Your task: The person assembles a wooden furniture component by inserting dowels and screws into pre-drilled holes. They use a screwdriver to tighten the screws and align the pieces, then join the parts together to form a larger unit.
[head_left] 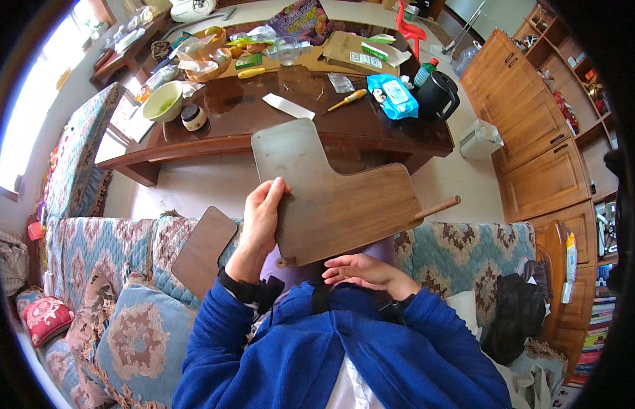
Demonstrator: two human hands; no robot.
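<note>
My left hand (pixel 264 215) grips the left edge of an L-shaped dark brown wooden board (pixel 351 208), thumb on its upper face and fingers underneath. The board is tilted above my lap, its upper left arm catching the light. From its right side sticks out a thin wooden rod (pixel 438 207), and a short round peg end (pixel 286 262) shows at the lower left corner. Just below the board's near edge is my right hand (pixel 365 270), fingers loosely stretched and holding nothing visible. A second flat brown board (pixel 205 251) lies on the sofa beside my left forearm.
Ahead stands a dark brown table (pixel 242 126) bearing a screwdriver (pixel 347 100) with a yellow handle, a white strip (pixel 289 106), a jar (pixel 193 117), a green bowl (pixel 163 101), a blue wipes pack (pixel 392 96) and a black kettle (pixel 438 95). Patterned cushions (pixel 143 327) lie left.
</note>
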